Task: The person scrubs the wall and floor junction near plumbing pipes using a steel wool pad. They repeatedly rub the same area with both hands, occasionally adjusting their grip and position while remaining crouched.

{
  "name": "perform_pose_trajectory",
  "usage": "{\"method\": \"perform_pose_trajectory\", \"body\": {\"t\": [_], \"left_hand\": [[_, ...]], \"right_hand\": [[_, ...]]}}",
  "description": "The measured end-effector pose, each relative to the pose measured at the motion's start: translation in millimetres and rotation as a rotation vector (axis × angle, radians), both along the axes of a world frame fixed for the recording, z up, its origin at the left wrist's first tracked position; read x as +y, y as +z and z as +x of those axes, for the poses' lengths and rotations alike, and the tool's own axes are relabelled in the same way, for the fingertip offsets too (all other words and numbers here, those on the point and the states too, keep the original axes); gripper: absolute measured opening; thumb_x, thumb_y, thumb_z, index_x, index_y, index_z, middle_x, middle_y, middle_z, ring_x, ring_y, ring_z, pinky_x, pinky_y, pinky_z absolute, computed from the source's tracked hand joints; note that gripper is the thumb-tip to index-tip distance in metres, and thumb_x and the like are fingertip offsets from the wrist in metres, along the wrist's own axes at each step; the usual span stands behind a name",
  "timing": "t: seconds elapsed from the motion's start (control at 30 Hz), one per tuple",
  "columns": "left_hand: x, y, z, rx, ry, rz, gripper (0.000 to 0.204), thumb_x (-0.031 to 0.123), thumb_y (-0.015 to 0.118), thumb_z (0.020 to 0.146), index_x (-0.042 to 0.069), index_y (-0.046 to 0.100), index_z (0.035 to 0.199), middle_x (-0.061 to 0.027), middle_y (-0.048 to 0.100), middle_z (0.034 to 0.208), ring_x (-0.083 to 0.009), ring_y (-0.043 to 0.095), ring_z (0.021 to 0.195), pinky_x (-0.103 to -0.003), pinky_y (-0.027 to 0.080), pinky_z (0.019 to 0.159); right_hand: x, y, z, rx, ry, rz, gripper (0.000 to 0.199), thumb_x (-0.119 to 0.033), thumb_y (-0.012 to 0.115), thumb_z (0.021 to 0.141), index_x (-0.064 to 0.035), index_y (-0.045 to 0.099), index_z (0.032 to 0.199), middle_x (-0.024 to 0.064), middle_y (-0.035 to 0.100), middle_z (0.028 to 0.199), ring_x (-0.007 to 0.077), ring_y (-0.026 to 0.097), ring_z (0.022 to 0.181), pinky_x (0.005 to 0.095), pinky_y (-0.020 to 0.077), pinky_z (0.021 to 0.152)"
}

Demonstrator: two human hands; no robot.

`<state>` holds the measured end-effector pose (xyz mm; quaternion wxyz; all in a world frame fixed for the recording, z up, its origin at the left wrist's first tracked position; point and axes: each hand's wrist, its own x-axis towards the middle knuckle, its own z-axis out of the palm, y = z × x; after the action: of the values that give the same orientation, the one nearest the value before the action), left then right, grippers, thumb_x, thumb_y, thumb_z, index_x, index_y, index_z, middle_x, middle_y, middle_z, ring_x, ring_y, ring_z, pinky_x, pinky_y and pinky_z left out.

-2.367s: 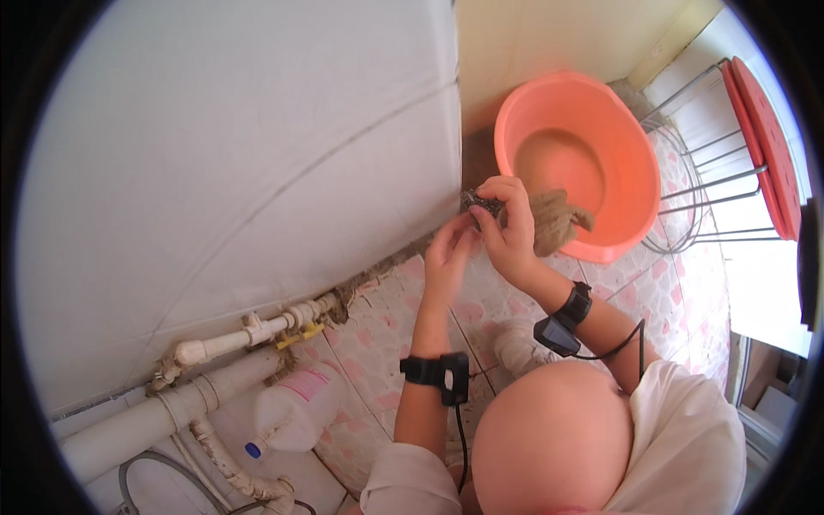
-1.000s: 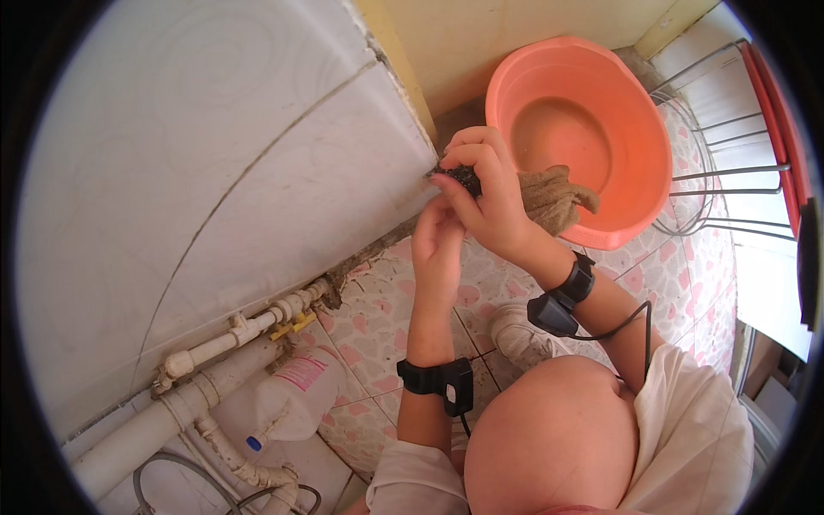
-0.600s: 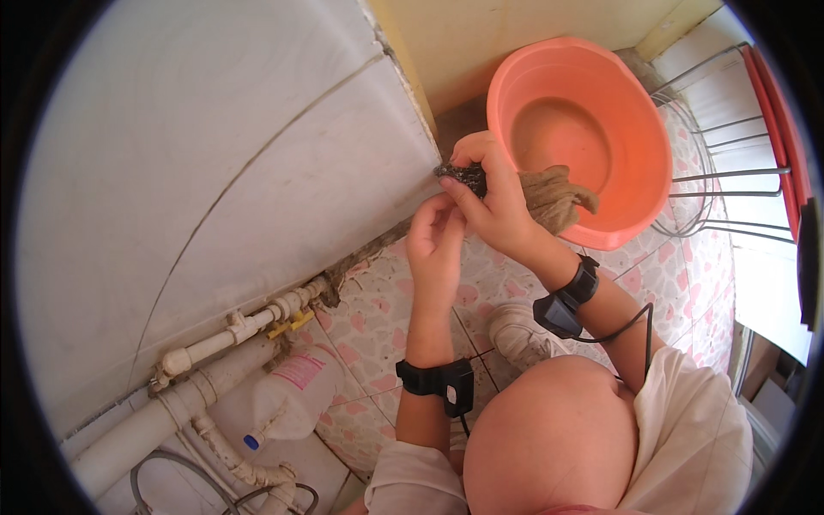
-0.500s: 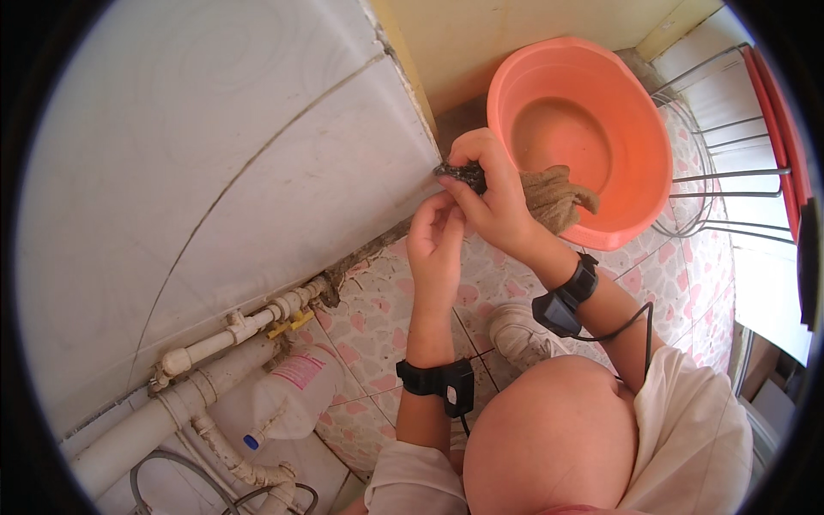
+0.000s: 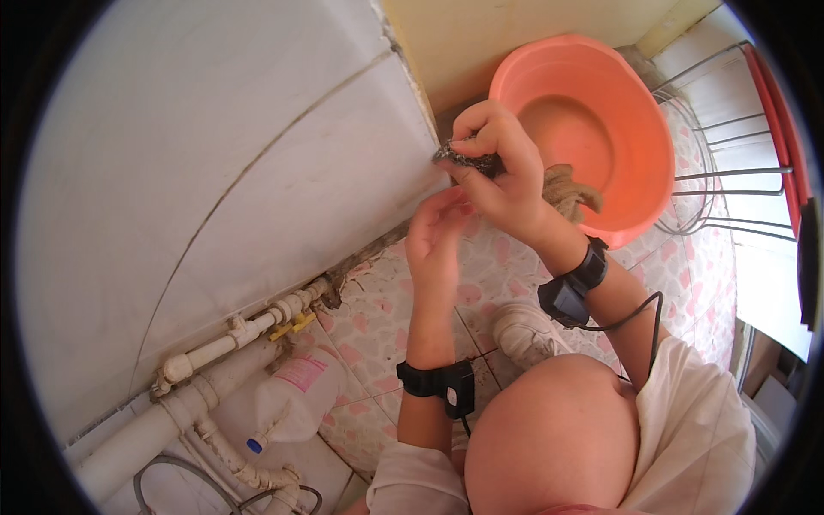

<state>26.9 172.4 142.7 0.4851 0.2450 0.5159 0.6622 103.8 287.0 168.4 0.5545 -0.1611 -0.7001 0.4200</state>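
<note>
A dark, speckled scouring pad that looks like steel wool point(image 5: 477, 160) is pinched between the thumb and fingers of my right hand point(image 5: 508, 176). The pad's tip is at the end edge of the white tiled panel point(image 5: 283, 129), close to its lower corner; whether it touches cannot be told. Just below is my left hand point(image 5: 436, 236), loosely curled and slightly blurred, with nothing seen in it. Its fingertips lie near the panel and under the right hand. Behind my right wrist a brown cloth point(image 5: 573, 193) hangs over the rim of an orange plastic basin point(image 5: 639, 146).
White pipes point(image 5: 206, 354) with a yellow valve handle point(image 5: 296, 324) run along the panel's foot. Beside them lies a clear plastic jug point(image 5: 300, 395) with a blue cap. A wire rack with a red edge point(image 5: 777, 129) stands at right. My shoe point(image 5: 525, 333) is on the patterned floor point(image 5: 365, 339).
My right hand has risen slightly, carrying the scouring pad up along the panel edge. The left hand's fingers have loosened and moved a little apart from it.
</note>
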Motion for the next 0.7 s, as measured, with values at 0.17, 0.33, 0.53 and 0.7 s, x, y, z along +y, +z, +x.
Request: {"method": "perform_pose_trajectory", "body": {"t": [0.17,0.33,0.53,0.7], "left_hand": [[-1,-3,0,-0.021,0.026,-0.013,0.023,0.004,0.050,0.094,-0.003,0.054,0.116,-0.0093,0.061,0.112,-0.0152,0.058,0.101,-0.029,0.046,0.088],[-2,-5,0,-0.048,0.034,-0.027,0.022,0.005,0.049,0.095,-0.003,0.055,0.115,-0.0088,0.061,0.111,-0.0157,0.057,0.102,-0.029,0.044,0.090],[-4,-7,1,-0.038,0.044,-0.013,0.022,0.006,0.049,0.096,-0.003,0.055,0.115,-0.0088,0.061,0.112,-0.0157,0.056,0.101,-0.030,0.044,0.091],[-4,-8,2,-0.047,0.031,0.002,0.022,0.006,0.049,0.096,-0.003,0.055,0.116,-0.0090,0.061,0.112,-0.0158,0.057,0.100,-0.030,0.044,0.090]], "right_hand": [[-8,-13,2,-0.113,0.040,-0.099,0.026,0.012,0.065,0.072,-0.0027,0.049,0.085,0.0078,0.049,0.088,0.0171,0.048,0.076,0.0272,0.0405,0.067],[-13,-10,4,-0.147,-0.028,-0.162,0.022,0.001,0.067,0.075,-0.0025,0.050,0.089,0.0079,0.048,0.086,0.0197,0.048,0.077,0.0292,0.0413,0.068],[-19,-4,4,-0.144,-0.033,-0.172,0.020,-0.002,0.066,0.079,-0.0023,0.050,0.091,0.0086,0.047,0.088,0.0201,0.047,0.079,0.0296,0.0410,0.070],[-18,-5,-1,-0.141,-0.076,-0.096,0.020,0.003,0.065,0.079,-0.0023,0.050,0.091,0.0090,0.048,0.088,0.0209,0.047,0.077,0.0299,0.0412,0.068]]}}
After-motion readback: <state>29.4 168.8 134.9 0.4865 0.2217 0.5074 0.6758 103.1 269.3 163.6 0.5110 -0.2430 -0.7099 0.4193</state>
